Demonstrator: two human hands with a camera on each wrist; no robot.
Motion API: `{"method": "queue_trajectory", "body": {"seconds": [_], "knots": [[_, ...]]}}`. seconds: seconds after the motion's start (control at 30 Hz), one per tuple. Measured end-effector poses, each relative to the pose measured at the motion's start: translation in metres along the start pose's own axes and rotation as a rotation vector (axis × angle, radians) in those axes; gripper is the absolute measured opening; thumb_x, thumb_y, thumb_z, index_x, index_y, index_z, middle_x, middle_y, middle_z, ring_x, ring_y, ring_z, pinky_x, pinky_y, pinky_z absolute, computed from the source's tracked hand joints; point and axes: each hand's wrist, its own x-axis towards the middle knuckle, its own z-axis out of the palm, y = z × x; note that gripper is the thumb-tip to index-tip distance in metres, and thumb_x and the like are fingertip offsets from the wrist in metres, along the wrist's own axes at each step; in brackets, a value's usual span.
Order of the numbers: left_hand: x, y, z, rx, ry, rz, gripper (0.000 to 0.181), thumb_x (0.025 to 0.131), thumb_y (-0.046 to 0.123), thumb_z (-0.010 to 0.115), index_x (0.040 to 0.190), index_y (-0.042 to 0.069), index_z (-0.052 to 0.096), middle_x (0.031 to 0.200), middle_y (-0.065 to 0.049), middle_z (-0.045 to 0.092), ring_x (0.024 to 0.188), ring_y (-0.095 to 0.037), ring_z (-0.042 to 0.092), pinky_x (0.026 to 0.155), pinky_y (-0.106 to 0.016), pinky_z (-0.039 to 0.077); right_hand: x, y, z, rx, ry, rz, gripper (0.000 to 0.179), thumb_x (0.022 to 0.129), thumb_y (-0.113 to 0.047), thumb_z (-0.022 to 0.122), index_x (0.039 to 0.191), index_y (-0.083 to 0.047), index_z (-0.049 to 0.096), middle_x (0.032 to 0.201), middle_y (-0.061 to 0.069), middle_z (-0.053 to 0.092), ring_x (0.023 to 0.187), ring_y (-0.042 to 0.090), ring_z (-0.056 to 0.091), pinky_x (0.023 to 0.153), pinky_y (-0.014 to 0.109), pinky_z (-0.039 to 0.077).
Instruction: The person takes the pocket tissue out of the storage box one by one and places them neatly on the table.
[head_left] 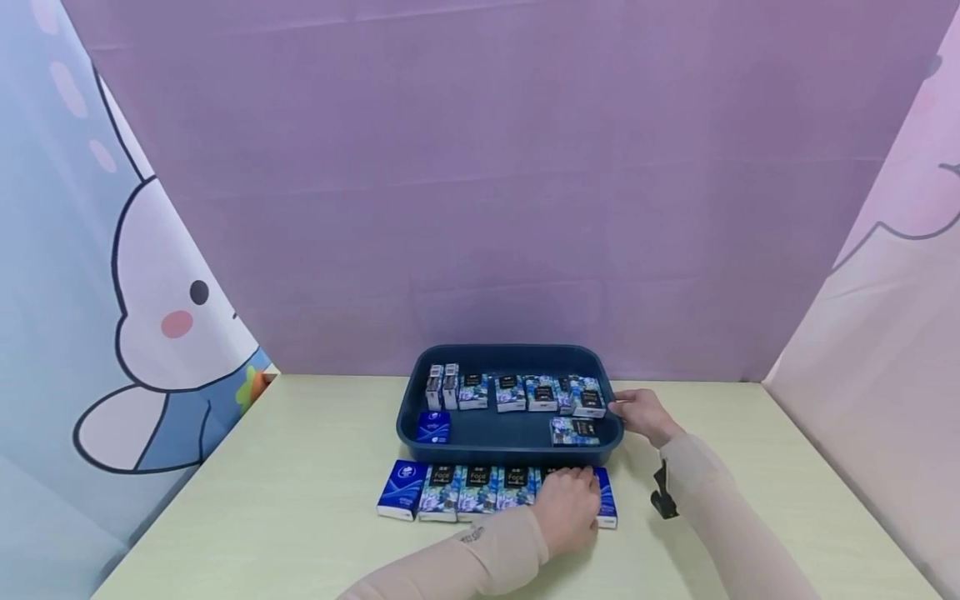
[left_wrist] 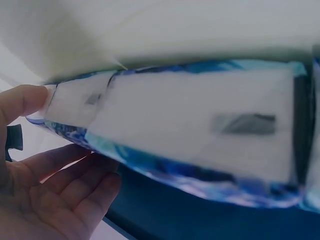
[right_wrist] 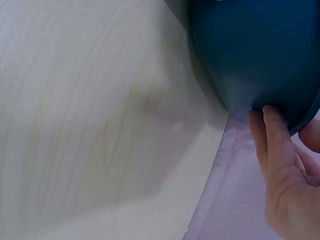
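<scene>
A row of pocket tissue packs lies on the table in front of a dark blue tray [head_left: 495,456]. Solid blue packs [head_left: 402,490] [head_left: 606,498] stand at both ends, with floral packs [head_left: 477,492] between them. My left hand [head_left: 567,510] rests over the right part of the row and partly hides it. In the left wrist view, its thumb touches the end of a pack, while the fingers [left_wrist: 75,185] extend loosely along the other side. At the tray's right side, my right hand [head_left: 647,414] grips the rim, fingers [right_wrist: 277,140] against the outer wall.
Inside the tray, floral packs [head_left: 510,393] line the back, two of them on edge [head_left: 450,387] at the left. Another blue pack [head_left: 432,427] and a floral pack [head_left: 574,432] lie near its front. A purple cloth [head_left: 510,208] hangs behind the table [head_left: 300,492].
</scene>
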Motion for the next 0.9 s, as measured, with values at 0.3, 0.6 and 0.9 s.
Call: {"method": "queue_trajectory", "body": {"seconds": [0.3, 0.6, 0.9], "knots": [[-0.001, -0.004, 0.003, 0.000, 0.033, 0.014, 0.056, 0.082, 0.049, 0.060, 0.129, 0.019, 0.053, 0.127, 0.005, 0.054, 0.112, -0.009, 0.054, 0.094, -0.022, 0.044, 0.003, 0.002, 0.000, 0.002, -0.003, 0.005, 0.041, 0.095, -0.006, 0.042, 0.128, 0.019, 0.039, 0.125, 0.034, 0.048, 0.111, 0.038, 0.055, 0.090, 0.045, 0.047], [-0.023, -0.025, -0.018, -0.085, -0.010, 0.036, 0.052, 0.084, 0.047, 0.060, 0.129, 0.022, 0.052, 0.125, 0.006, 0.055, 0.114, -0.010, 0.052, 0.095, -0.024, 0.044, 0.005, 0.002, 0.001, -0.014, -0.002, 0.044, 0.041, 0.095, -0.007, 0.041, 0.129, 0.017, 0.038, 0.127, 0.034, 0.046, 0.111, 0.039, 0.054, 0.092, 0.047, 0.045], [-0.064, -0.087, -0.039, -0.319, 0.083, 0.084, 0.040, 0.086, 0.025, 0.063, 0.124, 0.015, 0.057, 0.122, 0.002, 0.059, 0.107, -0.011, 0.059, 0.084, -0.023, 0.051, 0.005, 0.003, 0.001, -0.023, -0.010, 0.038, 0.042, 0.096, -0.007, 0.040, 0.130, 0.017, 0.037, 0.127, 0.034, 0.046, 0.111, 0.039, 0.054, 0.093, 0.046, 0.045]]}}
